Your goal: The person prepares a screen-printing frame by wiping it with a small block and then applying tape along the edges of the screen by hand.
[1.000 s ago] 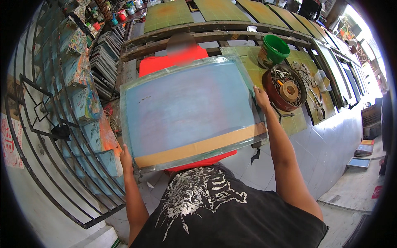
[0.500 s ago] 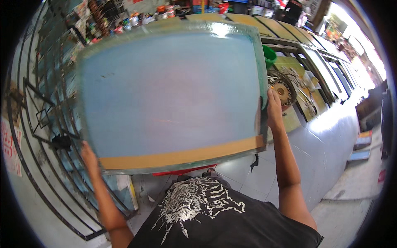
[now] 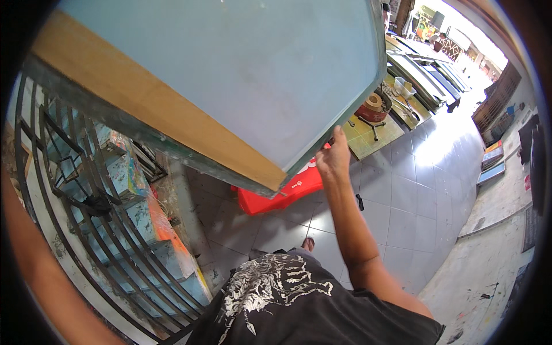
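Note:
A large screen printing frame point(image 3: 259, 75) with pale blue mesh and a brown tape strip along its near side fills the upper middle, tilted, its upper part cut off by the picture's edge. My right hand point(image 3: 335, 158) grips its right edge, the thumb on the near side and the fingers partly hidden behind the frame. Only my left forearm shows at the far left rim; the left hand is out of sight. Beneath the frame's near corner is a red piece point(image 3: 287, 190) with white marks, perhaps fabric, partly covered.
A black metal railing point(image 3: 123, 230) curves along the left, beside paint-stained blue steps point(image 3: 144, 261). To the right stands a low yellowish table point(image 3: 374, 138) with a round red tin point(image 3: 376, 109) and tools. Grey tiled floor point(image 3: 397, 213) runs to the right wall.
The frame has swung and tilted, its near right corner now lower and its left side raised. My left hand has left the view; my right hand still grips the edge. The view has turned.

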Action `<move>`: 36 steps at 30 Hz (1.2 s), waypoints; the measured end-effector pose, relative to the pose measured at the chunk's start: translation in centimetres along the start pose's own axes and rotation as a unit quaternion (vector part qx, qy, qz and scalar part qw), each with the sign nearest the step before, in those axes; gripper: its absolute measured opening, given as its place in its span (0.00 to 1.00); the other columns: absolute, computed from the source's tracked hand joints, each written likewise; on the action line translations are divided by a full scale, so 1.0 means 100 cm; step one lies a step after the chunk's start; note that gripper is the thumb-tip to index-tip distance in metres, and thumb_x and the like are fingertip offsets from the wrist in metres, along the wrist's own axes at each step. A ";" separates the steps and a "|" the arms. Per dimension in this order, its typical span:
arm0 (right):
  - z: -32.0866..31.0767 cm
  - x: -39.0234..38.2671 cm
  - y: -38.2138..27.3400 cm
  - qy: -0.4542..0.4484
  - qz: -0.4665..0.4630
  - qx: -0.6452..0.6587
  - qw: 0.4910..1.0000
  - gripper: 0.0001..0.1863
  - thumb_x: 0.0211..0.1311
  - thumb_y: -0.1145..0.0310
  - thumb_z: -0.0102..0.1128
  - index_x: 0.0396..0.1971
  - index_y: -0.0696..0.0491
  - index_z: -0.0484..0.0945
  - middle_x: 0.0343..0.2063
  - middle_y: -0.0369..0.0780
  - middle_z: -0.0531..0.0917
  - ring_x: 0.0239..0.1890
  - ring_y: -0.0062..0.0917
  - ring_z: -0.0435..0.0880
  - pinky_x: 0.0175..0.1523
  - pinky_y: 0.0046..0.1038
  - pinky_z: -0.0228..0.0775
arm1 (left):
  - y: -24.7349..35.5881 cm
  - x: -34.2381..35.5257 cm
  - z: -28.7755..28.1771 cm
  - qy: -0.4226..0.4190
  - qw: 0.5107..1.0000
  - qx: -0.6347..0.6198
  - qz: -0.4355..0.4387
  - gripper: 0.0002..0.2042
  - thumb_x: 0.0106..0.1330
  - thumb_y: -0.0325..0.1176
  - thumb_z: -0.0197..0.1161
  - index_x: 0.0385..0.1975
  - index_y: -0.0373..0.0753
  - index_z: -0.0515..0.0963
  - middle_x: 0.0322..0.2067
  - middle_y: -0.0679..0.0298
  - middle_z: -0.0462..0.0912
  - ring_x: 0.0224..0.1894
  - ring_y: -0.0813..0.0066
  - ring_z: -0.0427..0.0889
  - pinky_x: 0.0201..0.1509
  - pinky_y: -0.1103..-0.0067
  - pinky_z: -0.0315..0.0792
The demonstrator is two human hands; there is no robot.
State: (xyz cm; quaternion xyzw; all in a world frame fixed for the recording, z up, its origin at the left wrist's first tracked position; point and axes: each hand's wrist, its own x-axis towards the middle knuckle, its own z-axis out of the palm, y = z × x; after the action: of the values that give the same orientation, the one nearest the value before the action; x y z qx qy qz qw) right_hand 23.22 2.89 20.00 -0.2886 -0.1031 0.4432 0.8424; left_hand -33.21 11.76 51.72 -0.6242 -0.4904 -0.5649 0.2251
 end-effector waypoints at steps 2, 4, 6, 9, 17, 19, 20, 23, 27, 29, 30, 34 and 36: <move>0.016 -0.033 0.013 -0.002 0.018 0.039 0.999 0.19 0.75 0.60 0.47 0.59 0.54 0.65 0.53 0.38 0.74 0.56 0.26 0.73 0.62 0.35 0.68 | 0.034 -0.066 -0.015 0.019 0.996 -0.080 -0.021 0.41 0.68 0.63 0.48 0.67 0.31 0.56 0.64 0.53 0.64 0.65 0.63 0.65 0.68 0.68 0.60; 0.007 -0.048 0.016 -0.003 -0.007 0.055 0.998 0.20 0.75 0.60 0.46 0.60 0.54 0.64 0.54 0.38 0.73 0.57 0.27 0.72 0.64 0.35 0.66 | 0.074 -0.166 0.012 -0.007 0.974 -0.209 -0.089 0.42 0.67 0.63 0.51 0.67 0.31 0.55 0.64 0.53 0.64 0.65 0.63 0.65 0.68 0.68 0.60; -0.004 -0.062 0.015 -0.003 -0.003 0.105 0.994 0.23 0.76 0.57 0.43 0.62 0.55 0.62 0.57 0.38 0.69 0.61 0.29 0.68 0.68 0.37 0.61 | 0.143 -0.256 0.030 -0.042 0.934 -0.327 -0.140 0.42 0.67 0.63 0.53 0.66 0.31 0.54 0.64 0.54 0.63 0.65 0.64 0.65 0.67 0.68 0.61; -0.020 -0.085 0.011 -0.005 -0.002 0.110 0.994 0.28 0.76 0.52 0.43 0.63 0.57 0.59 0.61 0.40 0.63 0.64 0.34 0.63 0.68 0.38 0.60 | 0.230 -0.348 0.051 -0.056 0.878 -0.419 -0.223 0.44 0.65 0.63 0.56 0.66 0.30 0.52 0.64 0.55 0.62 0.64 0.65 0.64 0.66 0.67 0.62; -0.077 -0.123 -0.100 -0.187 -0.132 -0.533 0.815 0.27 0.70 0.55 0.53 0.63 0.56 0.69 0.58 0.44 0.76 0.61 0.34 0.73 0.63 0.35 0.63 | 0.193 -0.280 0.030 -0.035 0.846 -0.257 -0.466 0.37 0.70 0.61 0.46 0.63 0.30 0.60 0.58 0.46 0.67 0.59 0.56 0.71 0.62 0.58 0.65; -0.078 -0.105 -0.176 -0.133 -0.327 -0.465 0.812 0.30 0.67 0.54 0.58 0.61 0.60 0.71 0.56 0.47 0.77 0.59 0.33 0.75 0.63 0.33 0.64 | 0.162 -0.245 0.026 -0.024 0.817 -0.396 -0.418 0.35 0.71 0.60 0.45 0.63 0.32 0.61 0.56 0.47 0.67 0.56 0.56 0.73 0.60 0.58 0.67; -0.049 -0.102 -0.209 -0.135 -0.375 -0.404 0.823 0.32 0.66 0.54 0.58 0.63 0.61 0.68 0.58 0.48 0.75 0.61 0.33 0.73 0.65 0.34 0.62 | 0.124 -0.234 0.020 -0.036 0.857 -0.335 -0.390 0.34 0.71 0.60 0.44 0.62 0.33 0.62 0.55 0.48 0.68 0.56 0.57 0.73 0.58 0.60 0.68; 0.022 -0.050 -0.256 -0.191 -0.352 -0.413 0.818 0.46 0.61 0.31 0.47 0.66 0.56 0.62 0.60 0.46 0.72 0.66 0.34 0.66 0.70 0.39 0.54 | 0.074 -0.205 0.000 -0.057 0.884 -0.291 -0.361 0.32 0.72 0.59 0.44 0.61 0.34 0.63 0.52 0.51 0.71 0.54 0.59 0.73 0.56 0.63 0.69; 0.017 0.005 -0.239 -0.540 0.002 -0.003 0.842 0.44 0.67 0.32 0.39 0.65 0.58 0.63 0.57 0.44 0.74 0.62 0.32 0.70 0.67 0.32 0.60 | 0.011 -0.160 -0.016 -0.196 0.927 -0.183 -0.260 0.34 0.71 0.60 0.46 0.60 0.30 0.64 0.48 0.53 0.75 0.52 0.62 0.75 0.56 0.66 0.69; 0.012 -0.008 -0.214 -0.474 0.001 0.090 0.876 0.43 0.67 0.32 0.38 0.65 0.56 0.62 0.57 0.44 0.74 0.62 0.32 0.70 0.66 0.33 0.63 | 0.015 -0.149 -0.020 -0.268 0.927 -0.161 -0.207 0.36 0.70 0.61 0.48 0.60 0.30 0.64 0.49 0.52 0.75 0.53 0.63 0.75 0.58 0.68 0.68; 0.005 -0.033 -0.196 -0.337 -0.071 0.038 0.938 0.42 0.67 0.32 0.38 0.65 0.55 0.62 0.58 0.44 0.73 0.62 0.32 0.70 0.65 0.34 0.63 | 0.049 -0.143 -0.023 -0.306 0.913 -0.195 -0.183 0.37 0.69 0.62 0.50 0.60 0.29 0.64 0.50 0.51 0.75 0.54 0.64 0.74 0.59 0.69 0.67; -0.029 -0.074 -0.149 -0.136 -0.072 0.009 0.988 0.40 0.69 0.35 0.38 0.68 0.51 0.59 0.62 0.44 0.68 0.64 0.35 0.68 0.66 0.39 0.64 | 0.076 -0.113 -0.033 -0.346 0.931 -0.048 -0.104 0.42 0.66 0.63 0.54 0.62 0.25 0.63 0.56 0.47 0.72 0.60 0.65 0.70 0.65 0.74 0.60; -0.052 -0.079 -0.126 -0.075 -0.091 0.022 0.993 0.39 0.70 0.35 0.37 0.68 0.51 0.57 0.64 0.44 0.65 0.66 0.36 0.66 0.68 0.41 0.62 | 0.072 -0.100 -0.002 -0.380 0.923 -0.001 -0.062 0.41 0.67 0.63 0.52 0.63 0.26 0.62 0.59 0.47 0.70 0.63 0.65 0.67 0.68 0.74 0.57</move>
State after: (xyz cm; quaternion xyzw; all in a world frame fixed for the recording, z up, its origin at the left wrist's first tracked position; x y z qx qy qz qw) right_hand 29.47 -11.06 23.66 -0.2250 -0.1823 0.3873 0.8753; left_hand -25.86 4.95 44.51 -0.7609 -0.5759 -0.2986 -0.0145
